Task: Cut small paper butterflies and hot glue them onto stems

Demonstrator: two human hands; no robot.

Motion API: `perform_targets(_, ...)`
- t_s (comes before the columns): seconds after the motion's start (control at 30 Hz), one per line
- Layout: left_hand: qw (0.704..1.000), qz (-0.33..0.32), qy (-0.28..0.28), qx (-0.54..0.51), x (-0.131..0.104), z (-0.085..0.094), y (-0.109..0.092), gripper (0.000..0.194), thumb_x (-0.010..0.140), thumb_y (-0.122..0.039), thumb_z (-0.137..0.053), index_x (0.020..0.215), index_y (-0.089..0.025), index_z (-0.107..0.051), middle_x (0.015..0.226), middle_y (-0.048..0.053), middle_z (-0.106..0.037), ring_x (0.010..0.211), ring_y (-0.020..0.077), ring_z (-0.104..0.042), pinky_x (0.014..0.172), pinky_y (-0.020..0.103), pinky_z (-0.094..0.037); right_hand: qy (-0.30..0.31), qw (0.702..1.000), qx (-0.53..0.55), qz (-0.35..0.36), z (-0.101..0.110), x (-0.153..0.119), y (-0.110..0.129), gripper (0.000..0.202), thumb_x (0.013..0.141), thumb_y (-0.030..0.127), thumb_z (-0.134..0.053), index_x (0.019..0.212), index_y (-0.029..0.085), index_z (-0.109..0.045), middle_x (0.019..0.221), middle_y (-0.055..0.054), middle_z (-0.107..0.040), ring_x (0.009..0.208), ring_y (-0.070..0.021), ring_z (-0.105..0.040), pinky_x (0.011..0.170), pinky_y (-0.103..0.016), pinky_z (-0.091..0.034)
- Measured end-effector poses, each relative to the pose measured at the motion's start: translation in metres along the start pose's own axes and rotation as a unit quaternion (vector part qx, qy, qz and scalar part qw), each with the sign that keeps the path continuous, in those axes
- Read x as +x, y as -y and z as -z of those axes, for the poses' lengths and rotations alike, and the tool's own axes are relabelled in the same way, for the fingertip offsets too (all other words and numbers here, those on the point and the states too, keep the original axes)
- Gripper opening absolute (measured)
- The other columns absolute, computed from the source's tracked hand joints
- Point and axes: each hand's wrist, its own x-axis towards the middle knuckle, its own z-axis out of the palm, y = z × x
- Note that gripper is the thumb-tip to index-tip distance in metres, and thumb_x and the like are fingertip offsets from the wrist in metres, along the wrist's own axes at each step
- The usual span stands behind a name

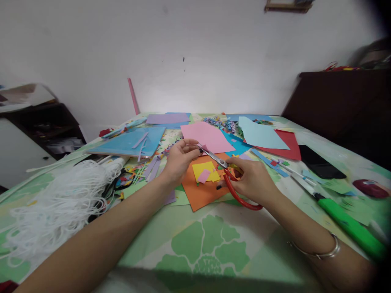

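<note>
My right hand (252, 179) grips red-handled scissors (242, 199), its fingers in and around the loops. Their metal blades point up and left, and the tips reach my left hand (183, 156). That hand is closed in a pinch on what looks like a small pink paper piece (204, 147), partly hidden by the fingers and blades. Below the blades lies an orange paper sheet (195, 199), bearing a yellow paper piece (198, 167) and a pink scrap (203, 176). Just behind my hands is a larger pink sheet (204, 134).
White cord (58, 207) is heaped at the left, near a blue folder (131, 140). Towards the right are a light blue sheet (261, 132), red paper (290, 142), a black phone (320, 162) and a green-handled cutter (345, 221). A white wall (214, 61) stands behind the table.
</note>
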Motion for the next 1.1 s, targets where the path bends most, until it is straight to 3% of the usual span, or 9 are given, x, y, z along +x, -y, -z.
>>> perform_targets(0.33, 1.0, 0.004, 0.0, -0.005, -0.0005, -0.0015, -0.0013, 0.03, 0.056, -0.012, -0.075, 0.082, -0.014, -0.059, 0.076, 0.001, -0.068, 0.072, 0.0128, -0.064, 0.076, 0.029, -0.046, -0.006, 1.0, -0.027, 0.011, -0.0003, 0.0, -0.0017, 0.046, 0.07, 0.056, -0.065, 0.095, 0.017, -0.066, 0.057, 0.0, -0.055, 0.052, -0.0145, -0.044, 0.053, -0.026, -0.03)
perform_targets(0.8, 0.997, 0.047, 0.042, -0.035, -0.0041, -0.0022, -0.0033, 0.025, 0.058, -0.009, -0.073, 0.079, -0.015, -0.062, 0.084, 0.002, -0.069, 0.073, 0.0123, -0.062, 0.073, 0.029, -0.045, 0.018, 0.993, 0.102, -0.054, 0.0, 0.0006, 0.0034, 0.051, 0.056, 0.057, -0.076, 0.091, 0.02, -0.069, 0.048, 0.006, -0.045, 0.048, -0.012, -0.039, 0.048, -0.025, -0.028)
perform_targets(1.1, 0.996, 0.066, 0.028, -0.044, -0.0039, -0.002, -0.003, 0.027, 0.056, -0.01, -0.076, 0.078, -0.015, -0.062, 0.086, 0.003, -0.07, 0.077, 0.0124, -0.064, 0.075, 0.029, -0.045, 0.018, 0.989, 0.131, -0.065, -0.0002, 0.0, 0.0052, 0.054, 0.056, 0.056, -0.076, 0.095, 0.018, -0.072, 0.047, 0.006, -0.043, 0.048, -0.0113, -0.036, 0.047, -0.025, -0.026)
